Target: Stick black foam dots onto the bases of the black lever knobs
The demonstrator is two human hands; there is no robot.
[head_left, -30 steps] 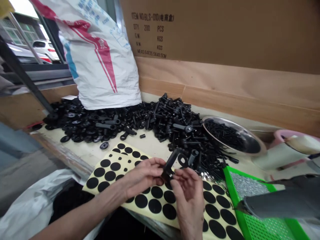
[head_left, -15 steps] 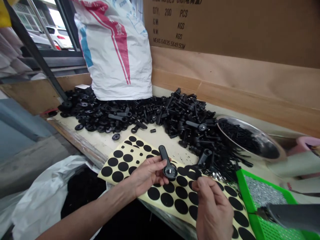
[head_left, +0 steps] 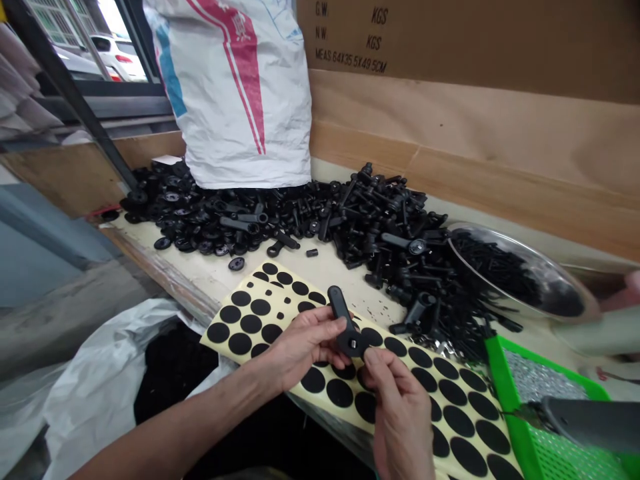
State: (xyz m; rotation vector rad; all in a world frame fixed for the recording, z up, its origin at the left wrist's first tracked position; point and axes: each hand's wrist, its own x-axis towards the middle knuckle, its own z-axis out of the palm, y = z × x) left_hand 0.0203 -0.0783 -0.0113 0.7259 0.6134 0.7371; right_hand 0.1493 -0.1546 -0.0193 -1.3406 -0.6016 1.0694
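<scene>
My left hand (head_left: 313, 340) is closed around a black plastic crank handle (head_left: 340, 307), its narrow arm pointing up and away and its round end toward my right hand. A black round sticker (head_left: 359, 349) lies against that round end, leaving a small metal-coloured spot showing. Pinching the sticker's near right edge are the fingertips of my right hand (head_left: 400, 400). Beneath both hands lies a pale yellow sheet (head_left: 280, 283) of black round stickers, with some small squares where stickers are gone.
Black plastic parts (head_left: 380, 213) are heaped along the back. Behind them stand a white sack (head_left: 280, 100) and a cardboard box (head_left: 475, 47). At right are a metal bowl (head_left: 565, 293) of black pieces, a green basket (head_left: 505, 373) of small metal parts and a grey power screwdriver (head_left: 590, 420).
My right hand has moved left to the crank handle, bringing the black sticker onto its round end. My left hand keeps its hold. The camera view has shifted slightly.
</scene>
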